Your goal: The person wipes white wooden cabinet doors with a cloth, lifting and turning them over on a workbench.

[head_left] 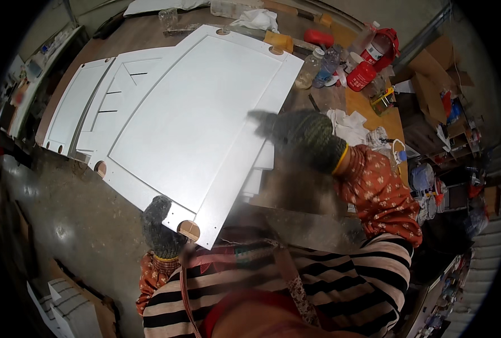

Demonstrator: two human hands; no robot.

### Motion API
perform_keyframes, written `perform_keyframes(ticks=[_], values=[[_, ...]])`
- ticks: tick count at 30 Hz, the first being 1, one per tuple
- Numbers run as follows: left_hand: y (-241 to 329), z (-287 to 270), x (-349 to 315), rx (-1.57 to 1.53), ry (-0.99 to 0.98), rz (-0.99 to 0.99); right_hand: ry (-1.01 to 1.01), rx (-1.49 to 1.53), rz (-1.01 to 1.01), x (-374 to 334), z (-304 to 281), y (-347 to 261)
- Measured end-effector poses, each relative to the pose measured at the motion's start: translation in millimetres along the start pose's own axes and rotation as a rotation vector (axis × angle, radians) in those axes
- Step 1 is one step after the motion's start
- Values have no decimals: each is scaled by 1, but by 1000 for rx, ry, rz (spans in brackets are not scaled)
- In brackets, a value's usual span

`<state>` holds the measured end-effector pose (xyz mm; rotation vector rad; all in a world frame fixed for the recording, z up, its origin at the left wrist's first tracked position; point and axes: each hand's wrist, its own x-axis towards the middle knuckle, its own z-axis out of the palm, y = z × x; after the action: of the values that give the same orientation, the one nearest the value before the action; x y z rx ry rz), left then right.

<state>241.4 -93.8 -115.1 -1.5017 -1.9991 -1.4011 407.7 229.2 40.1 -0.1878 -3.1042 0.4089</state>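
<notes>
"Grey floor [92,219] shows at the lower left, and a brown workbench [115,40] stands under the work. Where are the hands?"

"Left hand [163,228], in a dark knit glove, has its fingers lapped over the near edge of a large white panel [200,118], holding it just left of a round opening. Whatever is underneath is hidden."

"And the right?"

"Right hand [304,136], gloved in dark green, is at the panel's right edge, fingers stretched over the white face. It's blurred, so I can't tell whether it grips."

"How does the panel sit?"

"Far end over the bench, near end jutting toward the person's striped garment [374,265]. Round openings show near its corners."

"What's around it?"

"To its left, a slotted panel [105,101], partly covered, then a narrow panel [80,101]. On the right, a clear bottle [308,70], a red container [361,76] and a white cloth [349,128]; farther out, cardboard boxes [428,70]."
</notes>
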Motion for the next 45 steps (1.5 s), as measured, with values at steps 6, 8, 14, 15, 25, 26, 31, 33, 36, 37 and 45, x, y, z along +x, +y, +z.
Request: perform_keyframes(ticks=[6, 8, 14, 15, 25, 26, 31, 33, 36, 37, 45], values=[[1, 1, 5, -30, 2, -1, -70, 423, 125, -1, 10, -19], [-2, 1, -2, -156, 64, -33, -65, 94, 83, 12, -7, 9], [0, 4, -6, -243, 73, -215, 224, -382, -39, 15, -14, 85], [-1, 4, -6, -223, 63, -213, 246, -346, -107, 18, -9, 78], [0, -1, -5, -320, 48, -187, 181, -416, 95, 28, -22, 99], [-6, -2, -10, -305, 49, -188, 254, -194, 128, 27, -8, 87], [-11, -3, -23, -282, 72, -257, 154, -379, 342, 34, -41, 104], [-1, -6, -2, 50, -53, -66, 195, -408, 354, 43, -35, 103], [0, -1, -13, -274, 53, -269, 203, -276, 291, 44, -31, 85], [0, -1, -10, -198, 28, -205, 265, -191, 210, 35, -21, 90], [1, -6, -1, -70, -30, -85, 281, -73, -110, 11, 11, 15]])
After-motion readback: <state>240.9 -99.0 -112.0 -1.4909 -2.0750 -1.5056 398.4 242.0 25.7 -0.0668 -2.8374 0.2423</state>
